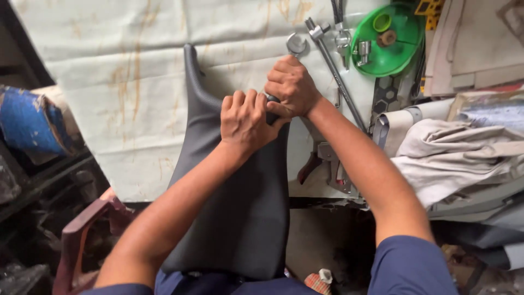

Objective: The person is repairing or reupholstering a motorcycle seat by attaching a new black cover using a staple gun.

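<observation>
A long dark grey seat cover (240, 207) lies lengthwise from my lap up onto the pale stained table (125, 82). Its ridged black edge (194, 82) curves toward the far side. My left hand (245, 120) presses down on the cover's upper right part, fingers curled over the material. My right hand (292, 84) is clenched just beyond it, gripping the cover's edge; a small dark piece shows between the two hands.
A green round lid (390, 38) with small metal parts sits at the far right. A long metal wrench (335, 74) lies beside it. Red-handled pliers (311, 164) rest near the table's front edge. Crumpled beige fabric (458, 158) piles on the right. A blue roll (30, 123) is at left.
</observation>
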